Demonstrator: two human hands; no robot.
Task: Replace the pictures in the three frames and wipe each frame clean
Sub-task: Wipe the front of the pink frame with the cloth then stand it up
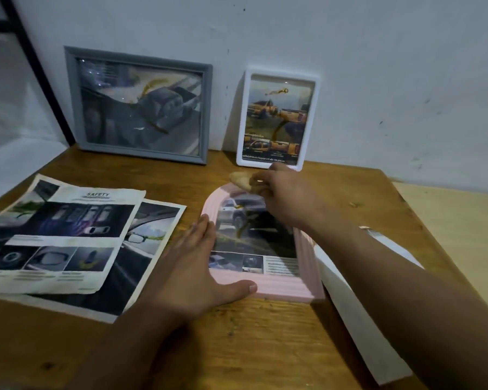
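A pink arched frame (279,288) lies flat on the wooden table (251,347) with a car picture under streaked glass. My left hand (197,266) lies flat and spread on the frame's left and bottom edge. My right hand (288,198) holds a crumpled tan cloth (241,180) over the frame's arched top. A grey frame (138,105) and a white frame (278,118) lean against the wall behind, both with yellowish smears on the glass. Two loose car brochure pages (68,237) lie overlapped at the left.
A white sheet or strip (358,319) lies under my right forearm, right of the pink frame. A paler wooden surface (457,229) adjoins the table at the right. A black metal bar (37,68) runs down at the far left by the wall.
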